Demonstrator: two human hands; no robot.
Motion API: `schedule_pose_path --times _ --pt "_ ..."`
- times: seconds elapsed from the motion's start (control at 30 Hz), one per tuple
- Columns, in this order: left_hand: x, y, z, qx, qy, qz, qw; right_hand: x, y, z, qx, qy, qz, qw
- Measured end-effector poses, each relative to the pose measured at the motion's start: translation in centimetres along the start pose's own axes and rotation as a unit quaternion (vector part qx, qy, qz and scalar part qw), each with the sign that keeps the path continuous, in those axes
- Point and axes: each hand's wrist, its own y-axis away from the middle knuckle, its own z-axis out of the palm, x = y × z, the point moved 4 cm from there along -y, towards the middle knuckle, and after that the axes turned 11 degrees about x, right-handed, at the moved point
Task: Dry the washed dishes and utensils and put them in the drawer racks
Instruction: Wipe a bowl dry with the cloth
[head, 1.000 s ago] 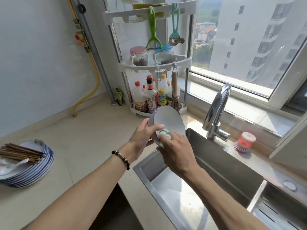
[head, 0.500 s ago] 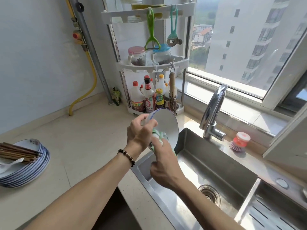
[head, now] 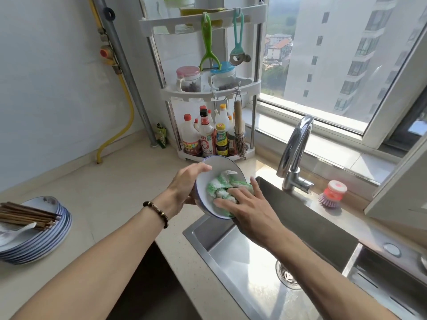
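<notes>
Bowl (head: pixel 205 181) tilted in left grip (head: pixel 184 183), seemingly curled round rim; right grip (head: pixel 251 204) flat, pressing cloth (head: pixel 221 188) inside.

A white ceramic bowl with a thin blue rim (head: pixel 209 181) is held tilted above the near-left corner of the steel sink, its opening facing the camera. A green-and-white fluffy cloth (head: pixel 221 188) is bunched inside it. A stack of blue-rimmed white plates (head: pixel 49 234) sits on the worktop at left, carrying dark wooden chopsticks (head: pixel 25 214) and a white ceramic spoon (head: pixel 13 232).
</notes>
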Motion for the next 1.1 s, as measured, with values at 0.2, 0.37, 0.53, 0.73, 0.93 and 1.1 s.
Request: schedule_pose_path --times 0.2,0.37,0.53,0.73,0.93,1.1 --pt "-2.1 1.4 2.4 0.090 0.205 0.094 0.970 -2.9 -2.1 -0.7 0.099 -0.072 0.103 0.987" --pt "-0.6 0.9 1.0 0.124 0.088 0.144 0.978 -3.4 -0.4 -0.7 -0.061 -0.158 0.124 0.978" --pt "0.4 0.2 -0.4 0.007 0.021 0.090 0.996 0.8 -2.0 -1.6 -0.115 0.097 -0.078 0.985" --pt "1.0 0.1 -0.1 -0.082 -0.067 0.020 0.994 2.5 -4.7 -2.4 -0.103 0.142 -0.231 0.957" --pt "0.5 -0.5 -0.5 0.010 -0.030 0.042 0.999 -0.6 -1.4 -0.5 -0.094 0.020 -0.113 0.989" --pt "-0.5 -0.8 -0.5 0.075 -0.013 0.063 0.995 -2.6 -0.5 -0.7 -0.132 -0.203 0.057 0.969"
